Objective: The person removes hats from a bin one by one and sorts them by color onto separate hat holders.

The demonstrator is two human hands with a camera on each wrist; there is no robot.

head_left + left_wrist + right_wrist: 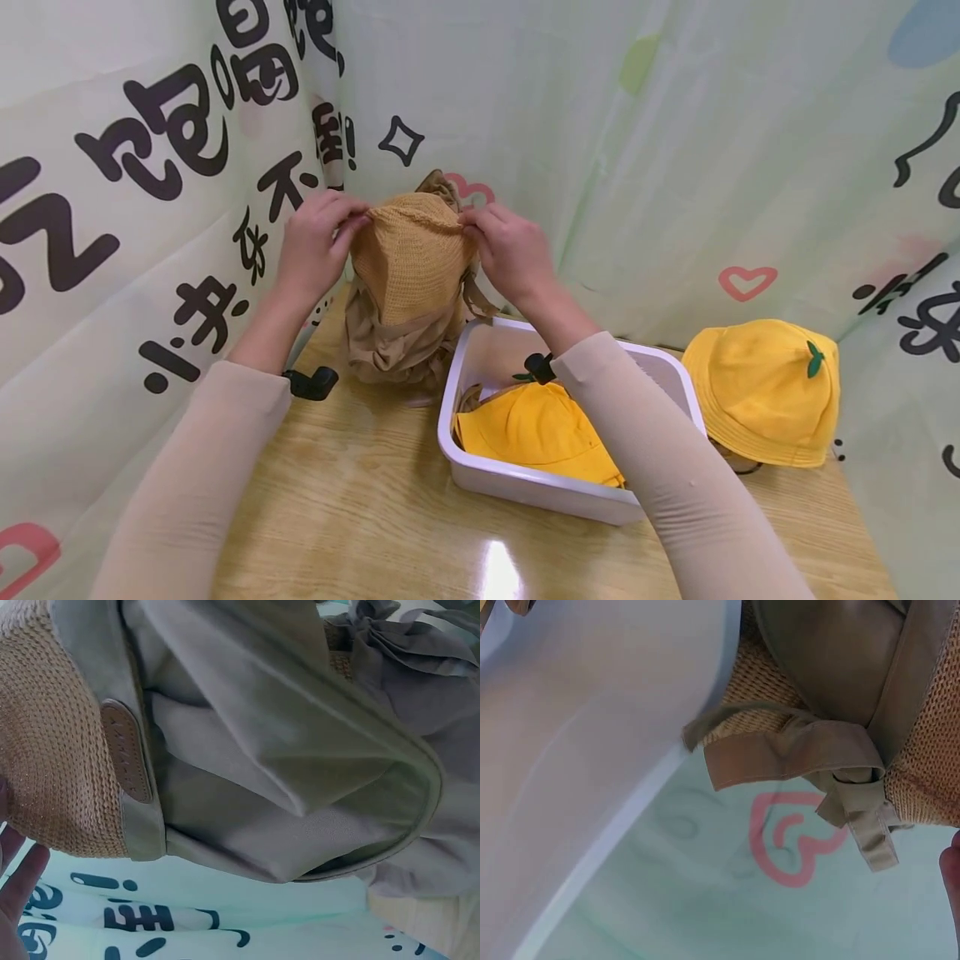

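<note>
A tan sun hat [415, 258] with a woven crown and a brown cloth brim is held up at the left of the table. My left hand [317, 242] pinches the left side of its crown. On the opposite side, my right hand [513, 250] pinches the crown's edge. The left wrist view shows a leather patch [127, 750] on the cloth band and the brim folded downward. A cloth bow [847, 765] appears in the right wrist view. More brown cloth [390, 354] lies beneath the crown; whether it all belongs to one hat I cannot tell.
Right of the held hat stands a white plastic bin [540, 492] with a yellow hat [536, 425] inside. Another yellow hat [757, 383] with a green leaf sits beyond the bin's right end. A printed curtain [585, 150] hangs behind the wooden table [352, 500].
</note>
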